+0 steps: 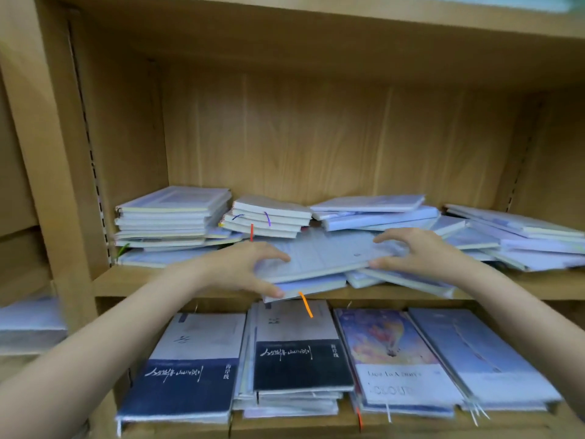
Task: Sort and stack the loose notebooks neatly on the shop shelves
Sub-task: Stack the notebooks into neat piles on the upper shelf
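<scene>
Spanning the upper shelf (522,285), loose notebooks (373,213) lie in slumped heaps, with only the left stack (164,217) fairly square. At the front edge, dead centre, a pale notebook (323,256) lies flat, long axis left to right, tilted slightly. Both hands flank it about equally near: left hand (240,267) pinching its left end, right hand (418,251) gripping its right end, fingers spread on top.
</scene>
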The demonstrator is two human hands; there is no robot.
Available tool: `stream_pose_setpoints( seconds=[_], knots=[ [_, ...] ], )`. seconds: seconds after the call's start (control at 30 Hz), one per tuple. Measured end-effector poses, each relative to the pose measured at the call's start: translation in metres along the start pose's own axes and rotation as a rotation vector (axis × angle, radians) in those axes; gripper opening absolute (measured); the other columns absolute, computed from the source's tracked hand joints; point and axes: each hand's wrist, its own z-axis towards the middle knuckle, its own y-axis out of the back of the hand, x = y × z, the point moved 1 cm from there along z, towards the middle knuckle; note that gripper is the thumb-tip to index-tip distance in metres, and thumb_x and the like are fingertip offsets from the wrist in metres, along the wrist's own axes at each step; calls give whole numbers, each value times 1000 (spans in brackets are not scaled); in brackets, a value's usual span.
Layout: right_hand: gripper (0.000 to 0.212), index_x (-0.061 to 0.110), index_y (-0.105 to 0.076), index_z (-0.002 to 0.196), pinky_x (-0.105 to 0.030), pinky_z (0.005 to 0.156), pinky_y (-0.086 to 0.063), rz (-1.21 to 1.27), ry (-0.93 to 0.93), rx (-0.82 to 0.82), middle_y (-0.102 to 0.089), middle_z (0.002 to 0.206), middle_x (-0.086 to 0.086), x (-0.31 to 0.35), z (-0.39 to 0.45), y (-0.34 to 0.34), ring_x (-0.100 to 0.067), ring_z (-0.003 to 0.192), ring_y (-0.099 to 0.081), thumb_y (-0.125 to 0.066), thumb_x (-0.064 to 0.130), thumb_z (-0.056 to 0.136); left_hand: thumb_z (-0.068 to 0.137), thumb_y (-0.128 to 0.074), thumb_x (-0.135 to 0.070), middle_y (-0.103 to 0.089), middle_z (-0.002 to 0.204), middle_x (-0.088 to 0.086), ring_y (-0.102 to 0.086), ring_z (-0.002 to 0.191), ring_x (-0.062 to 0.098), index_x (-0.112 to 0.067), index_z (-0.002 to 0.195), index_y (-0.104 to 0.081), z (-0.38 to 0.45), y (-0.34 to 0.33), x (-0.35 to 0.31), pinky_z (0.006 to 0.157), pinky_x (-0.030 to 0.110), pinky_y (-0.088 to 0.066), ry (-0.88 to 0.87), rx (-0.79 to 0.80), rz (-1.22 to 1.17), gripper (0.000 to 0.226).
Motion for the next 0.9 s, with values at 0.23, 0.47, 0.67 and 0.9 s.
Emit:
stream_pose_setpoints(
  seconds=[0.23,0.47,0.67,0.9],
  knots=[
    [51,9,-49,127,-28,88,-40,572,-299,-98,-50,118,-6,7,9,-16,-21,111,-50,-66,33,86,82,-69,-33,-43,138,-14,-33,118,-8,-25,135,-46,1,-4,-4,88,-5,-17,-8,-13,-21,58],
    [24,-4,-56,105,-27,74,-58,1658,-351,-248,-66,100,-18,46,10,-34,-27,100,-63,-64,9,87,83,-67,-37,-38,144,-12,-34,130,4,-27,139,-38,0,-12,1,99,11,-22,-15,-78,-17,63],
    [13,3,-43,79,-41,80,-56,1446,-493,-389,-57,89,-17,79,18,-56,-23,73,-63,-45,-3,91,78,-64,-54,-13,154,-13,-10,142,13,-40,145,-12,-11,-17,-7,115,38,-8,59,-266,262,86],
    [25,6,-41,67,-40,59,-59,1483,-327,-590,-52,68,-13,97,26,-17,-27,61,-65,-44,-9,87,64,-75,-53,-21,155,-2,-14,144,24,-42,143,6,-11,-17,-7,114,49,-4,-23,-500,542,114]
  ],
)
